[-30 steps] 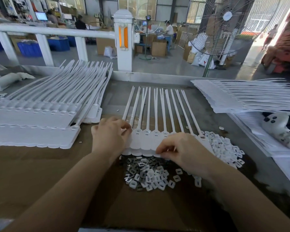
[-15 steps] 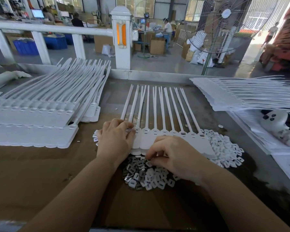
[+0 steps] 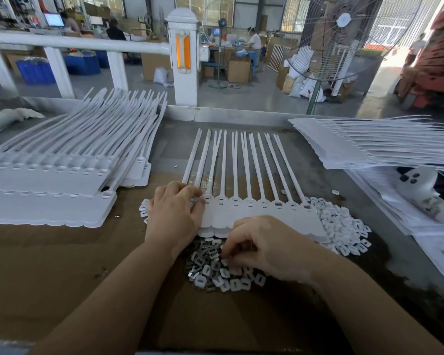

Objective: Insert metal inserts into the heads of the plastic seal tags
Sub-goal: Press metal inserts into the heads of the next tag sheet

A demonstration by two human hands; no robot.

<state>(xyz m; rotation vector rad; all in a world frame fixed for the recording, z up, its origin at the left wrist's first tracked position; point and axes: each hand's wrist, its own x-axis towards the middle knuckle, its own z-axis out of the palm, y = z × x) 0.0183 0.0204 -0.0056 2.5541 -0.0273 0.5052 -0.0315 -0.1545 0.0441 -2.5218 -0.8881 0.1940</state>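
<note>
A strip of joined white seal tags point(image 3: 262, 213) lies in front of me, heads in a row and tails pointing away. My left hand point(image 3: 174, 216) lies on its left end, fingers curled over the leftmost heads. A heap of small metal inserts point(image 3: 213, 267) sits just below the strip. My right hand point(image 3: 264, 247) is down in that heap, fingertips curled together among the inserts; whether they pinch one is hidden. A second heap of white plastic pieces point(image 3: 341, 231) lies at the strip's right end.
A big stack of tag strips point(image 3: 49, 180) fills the left of the cardboard-covered bench. Another stack point(image 3: 369, 149) lies at the right, over papers and a white object point(image 3: 418, 185). A white railing and post point(image 3: 185, 57) stand behind the bench.
My right hand has come down off the strip's lower edge into the metal insert heap. My left hand has slid slightly right along the leftmost heads.
</note>
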